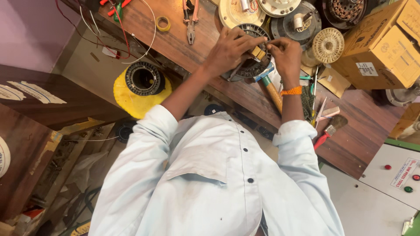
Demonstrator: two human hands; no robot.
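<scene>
Left hand (pixel 229 49): fingers curled and pressed down over the near rim of a round dark stator core (pixel 251 52); what lies under the palm cannot be told.
Right hand (pixel 285 53): fingertips pinched together on a thin wire end at the core's right edge, just above a small tan block (pixel 258 53); an orange band (pixel 292 91) circles the wrist.
Stator core, position: lies flat on the wooden bench (pixel 350 135), bore facing up, mostly hidden by both hands; being round, it shows no long axis.
Hammer (pixel 270 85): just below the core, wooden handle slanting toward the bench's near edge, head tucked under the hands.
Room, far side: crowded; pale round covers (pixel 238 13), a dark motor housing (pixel 295 24) and a cream wire spool (pixel 328 45) stand touching or just beside the core.
Room, right: cardboard boxes (pixel 380 48) near; a red-handled brush (pixel 330 129) and small tools lie close to the bench's near edge.
Room, left: open bench surface, with pliers (pixel 191 24) and a yellow tape roll (pixel 163 23) well apart.
Below bench edge: a second black core (pixel 144 78) on a yellow disc (pixel 131 102).
</scene>
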